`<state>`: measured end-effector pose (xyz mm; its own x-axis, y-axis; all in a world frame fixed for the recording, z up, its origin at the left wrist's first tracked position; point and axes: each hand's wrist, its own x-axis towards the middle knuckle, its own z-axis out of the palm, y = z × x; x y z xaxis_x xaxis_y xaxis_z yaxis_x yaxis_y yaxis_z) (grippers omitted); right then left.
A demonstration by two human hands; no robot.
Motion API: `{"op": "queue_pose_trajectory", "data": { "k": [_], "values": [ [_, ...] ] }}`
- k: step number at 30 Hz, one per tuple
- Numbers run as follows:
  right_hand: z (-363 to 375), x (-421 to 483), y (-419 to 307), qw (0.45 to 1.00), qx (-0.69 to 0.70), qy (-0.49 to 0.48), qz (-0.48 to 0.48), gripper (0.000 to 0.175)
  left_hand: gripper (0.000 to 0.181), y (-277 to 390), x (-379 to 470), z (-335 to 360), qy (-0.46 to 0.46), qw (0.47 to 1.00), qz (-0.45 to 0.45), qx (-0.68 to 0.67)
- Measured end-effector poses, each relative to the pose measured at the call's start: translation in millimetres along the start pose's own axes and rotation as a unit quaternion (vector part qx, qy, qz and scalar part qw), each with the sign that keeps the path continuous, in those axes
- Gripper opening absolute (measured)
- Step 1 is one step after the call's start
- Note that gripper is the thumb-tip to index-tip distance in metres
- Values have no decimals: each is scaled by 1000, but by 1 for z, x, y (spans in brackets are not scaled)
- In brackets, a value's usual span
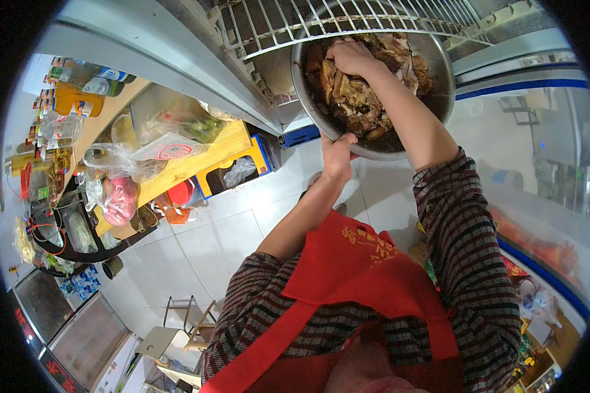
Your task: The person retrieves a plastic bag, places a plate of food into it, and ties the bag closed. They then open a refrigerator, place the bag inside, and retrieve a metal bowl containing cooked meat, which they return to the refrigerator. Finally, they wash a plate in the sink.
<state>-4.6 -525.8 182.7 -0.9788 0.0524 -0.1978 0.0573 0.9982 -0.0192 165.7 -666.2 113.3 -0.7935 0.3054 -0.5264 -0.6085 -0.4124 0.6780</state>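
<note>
A large stainless steel basin [445, 83] extends out of an open refrigerated cabinet, partly under a white wire shelf [295, 37]. Browned cooked meat [354, 105] in big pieces lies inside, with dark liquid around it. My left hand [339, 150] grips the basin's near rim, thumb on top and the other fingers underneath. Over the basin, my right hand [351, 56] reaches into the meat near the far side. Its fingers are curled on a piece, and the fingertips are partly hidden.
The cabinet's glass door [526, 142] stands at the right. To the left, a yellow wooden board [196, 162] carries plastic bags, above a yellow and blue crate [231, 169]. Bottles [86, 100] line a shelf further left. Below spreads a tiled floor [216, 236], with a chair [201, 326] farther back.
</note>
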Motion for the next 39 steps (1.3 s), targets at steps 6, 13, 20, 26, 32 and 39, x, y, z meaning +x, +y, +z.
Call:
{"op": "queue_pose_trajectory", "data": {
  "k": [6, 13, 20, 26, 32, 39],
  "values": [
    [3, 22, 8, 996, 76, -44, 21, 23, 66, 4, -2, 5, 2, 1000, -5, 8],
    [14, 20, 14, 994, 110, 20, 7, 28, 58, 8, -6, 7, 3, 1000, 8, 15],
    [15, 40, 20, 988, 152, -27, -18, 27, 47, 10, -5, 10, 15, 999, 29, 6],
    [30, 68, 25, 976, 219, -14, -12, 23, 48, 12, -6, 12, 25, 1000, 5, -3],
    [30, 80, 22, 981, 172, -73, -49, 38, 49, 22, -5, 15, 24, 1000, 1, -1],
    [-21, 6, 14, 970, 210, -86, -92, 36, 51, 26, -3, 15, 7, 1000, 12, 4]
  ]
}}
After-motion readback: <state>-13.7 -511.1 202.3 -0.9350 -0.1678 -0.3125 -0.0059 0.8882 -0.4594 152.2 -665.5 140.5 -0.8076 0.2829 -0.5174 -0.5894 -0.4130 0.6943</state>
